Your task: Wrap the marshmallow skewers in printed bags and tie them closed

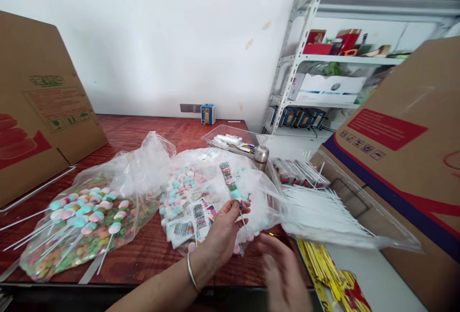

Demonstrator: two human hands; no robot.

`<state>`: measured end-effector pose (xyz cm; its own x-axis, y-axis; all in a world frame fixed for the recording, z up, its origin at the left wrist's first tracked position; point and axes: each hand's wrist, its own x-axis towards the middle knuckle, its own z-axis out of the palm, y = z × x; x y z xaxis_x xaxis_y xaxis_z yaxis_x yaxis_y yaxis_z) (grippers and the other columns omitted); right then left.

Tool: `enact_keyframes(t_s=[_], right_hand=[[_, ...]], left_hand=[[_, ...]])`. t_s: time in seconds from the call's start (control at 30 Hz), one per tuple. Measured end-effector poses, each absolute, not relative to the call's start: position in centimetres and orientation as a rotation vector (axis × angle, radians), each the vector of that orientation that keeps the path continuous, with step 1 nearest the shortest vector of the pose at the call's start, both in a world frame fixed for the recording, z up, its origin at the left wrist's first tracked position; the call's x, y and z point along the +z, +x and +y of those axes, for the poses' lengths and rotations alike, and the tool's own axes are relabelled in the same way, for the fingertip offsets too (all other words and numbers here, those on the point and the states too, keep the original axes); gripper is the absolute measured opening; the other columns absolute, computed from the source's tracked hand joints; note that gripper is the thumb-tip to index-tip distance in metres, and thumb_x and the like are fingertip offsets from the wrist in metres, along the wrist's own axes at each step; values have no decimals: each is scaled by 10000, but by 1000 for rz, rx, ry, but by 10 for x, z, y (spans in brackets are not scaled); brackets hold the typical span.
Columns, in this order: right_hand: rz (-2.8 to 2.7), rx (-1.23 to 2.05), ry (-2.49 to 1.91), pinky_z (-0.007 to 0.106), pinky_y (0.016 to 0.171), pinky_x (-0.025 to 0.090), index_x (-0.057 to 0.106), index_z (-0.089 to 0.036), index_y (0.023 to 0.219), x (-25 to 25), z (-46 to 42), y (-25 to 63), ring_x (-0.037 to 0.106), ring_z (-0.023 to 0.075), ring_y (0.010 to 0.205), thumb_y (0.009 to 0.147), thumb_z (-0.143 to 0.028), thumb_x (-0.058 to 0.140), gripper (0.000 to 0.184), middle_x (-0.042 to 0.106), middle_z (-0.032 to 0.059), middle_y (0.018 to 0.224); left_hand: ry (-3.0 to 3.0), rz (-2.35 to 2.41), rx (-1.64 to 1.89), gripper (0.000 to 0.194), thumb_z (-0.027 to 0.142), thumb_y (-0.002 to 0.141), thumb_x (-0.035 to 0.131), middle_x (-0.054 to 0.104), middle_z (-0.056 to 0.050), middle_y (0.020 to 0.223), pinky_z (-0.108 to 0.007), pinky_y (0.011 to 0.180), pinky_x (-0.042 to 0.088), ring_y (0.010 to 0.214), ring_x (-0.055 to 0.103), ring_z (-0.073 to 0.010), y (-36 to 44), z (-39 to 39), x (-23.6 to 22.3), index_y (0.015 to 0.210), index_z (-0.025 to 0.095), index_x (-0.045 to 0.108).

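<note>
My left hand (pixel 224 228), with a bangle at its wrist, pinches the neck of a bagged candy skewer (pixel 233 188). The skewer's upper part is in a clear printed sleeve, and its white stick pokes out below my fingers. My right hand (pixel 285 273) is smeared by motion near the table's front edge; its fingers cannot be made out. Behind my left hand lies a large clear bag of pink, blue and white candies (pixel 183 182), with printed packets (pixel 196 221) on it. Gold twist ties (pixel 325 266) lie to the right of my right hand.
Left, candy skewers (pixel 82 211) rest on a bag of coloured ring candies (pixel 43 259). White sticks (pixel 319 209) fill a clear tray at right. A metal flask (pixel 261 155) and plastic bin (pixel 215 132) stand behind. Cardboard boxes (pixel 39 63) flank both sides; shelving (pixel 305 29) stands back right.
</note>
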<state>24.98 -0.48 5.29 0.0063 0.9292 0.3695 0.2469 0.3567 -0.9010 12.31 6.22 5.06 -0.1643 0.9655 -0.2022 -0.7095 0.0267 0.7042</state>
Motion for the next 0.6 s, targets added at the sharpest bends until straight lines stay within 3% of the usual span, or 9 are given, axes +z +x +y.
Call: enact_keyframes(t_s=[0.13,0.23,0.4,0.5,0.6], right_hand=[[-1434,938,-1187,336,785,551,603,-185,1161,41,22,203,683,253,964,939,-575,480,465,712,127,1090],[-1367,969,-1211,328,736,529,644,-186,1006,31,28,183,678,244,851,923,-629,437,496,725,100,941],[-1257,1008,-1167,273,648,466,584,-209,771,17,20,170,567,175,703,919,-639,456,472,607,20,716],[-1108,1318,-1010,212,510,389,553,-209,782,17,17,167,439,106,562,878,-632,557,434,501,-37,649],[-883,1882,-802,165,362,168,500,-212,756,24,19,170,174,44,405,812,-629,652,447,303,-117,530]], left_hand=[[522,826,1525,339,449,740,770,704,-50,931,-295,812,460,889,616,-183,126,42,40,951,187,724],[685,895,1548,284,383,789,733,727,-45,1004,-329,940,433,987,617,-207,114,29,33,1013,209,743],[753,847,1432,358,388,824,675,725,-82,1098,-371,1053,373,1106,587,-241,89,13,34,1123,203,740],[706,766,1348,454,454,801,687,741,-100,949,-391,972,439,1028,621,-262,75,8,37,1157,176,731],[622,796,1285,440,442,709,791,734,-86,814,-378,834,491,862,651,-246,62,7,36,1058,175,769]])
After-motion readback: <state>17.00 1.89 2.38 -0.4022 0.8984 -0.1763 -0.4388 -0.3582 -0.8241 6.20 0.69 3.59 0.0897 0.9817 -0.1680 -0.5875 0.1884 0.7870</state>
